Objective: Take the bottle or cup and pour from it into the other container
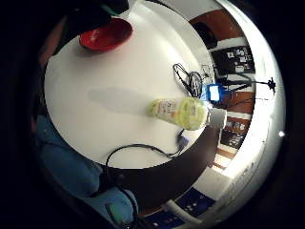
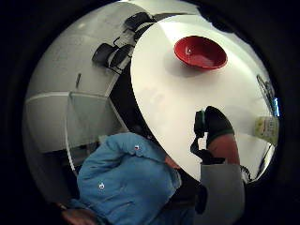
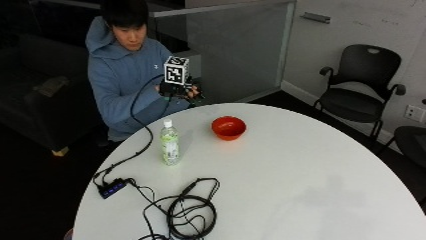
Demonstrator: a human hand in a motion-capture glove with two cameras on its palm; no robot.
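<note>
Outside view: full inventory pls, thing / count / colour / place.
bottle: 1, clear with pale green label, white cap, upright on the table near the person's side
bowl: 1, red, on the table beside the bottle, apart from it
table: 1, white, round
cables: a coiled bundle, black, at the table's near edge
hub: 1, dark, at the table edge by the cables
chairs: 1 whole and part of another, black, by the wall
right hand: gloved, black, held up at the chest above the table edge, holding nothing
</note>
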